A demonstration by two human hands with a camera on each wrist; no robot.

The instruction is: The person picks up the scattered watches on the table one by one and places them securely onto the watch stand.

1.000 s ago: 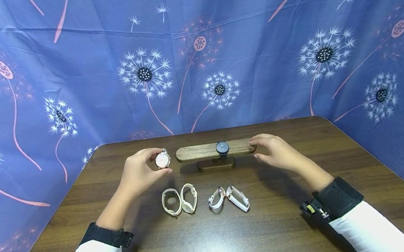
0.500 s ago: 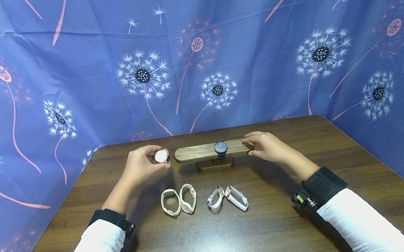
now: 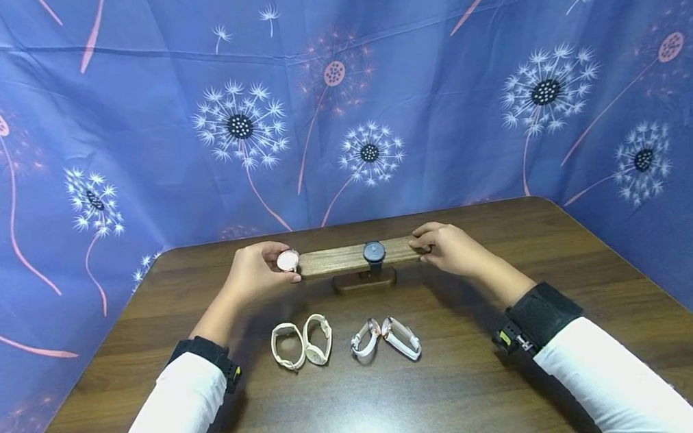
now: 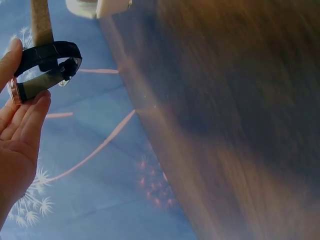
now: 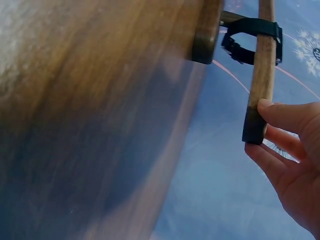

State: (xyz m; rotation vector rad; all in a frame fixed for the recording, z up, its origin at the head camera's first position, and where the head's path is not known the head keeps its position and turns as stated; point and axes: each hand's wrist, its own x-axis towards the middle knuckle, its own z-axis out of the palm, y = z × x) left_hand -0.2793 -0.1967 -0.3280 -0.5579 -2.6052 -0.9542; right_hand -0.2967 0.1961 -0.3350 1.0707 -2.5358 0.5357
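Note:
My left hand (image 3: 251, 273) pinches a watch (image 3: 288, 261) with a pale dial and rose-gold case at the left end of a wooden watch stand (image 3: 334, 261). In the left wrist view its dark strap (image 4: 50, 51) forms a closed loop, and the bar's end overlaps that loop; how far inside it reaches, I cannot tell. The stand's right end is gripped between thumb and fingers of my right hand (image 3: 453, 254). A black watch (image 3: 374, 252) is strapped around the bar, right of its middle; the right wrist view shows its black band (image 5: 250, 26) encircling the wood.
On the brown table (image 3: 460, 385), in front of the stand, stand two cream watches (image 3: 288, 347) at left and two white-strapped watches (image 3: 402, 339) at right. The stand's dark base (image 3: 364, 281) rests behind them. A blue dandelion-print cloth (image 3: 197, 202) hangs along the back.
My left hand has carried the rose-gold watch rightward to the bar's left end. My right hand has moved left and now grips the bar's right end. The other watches stay put.

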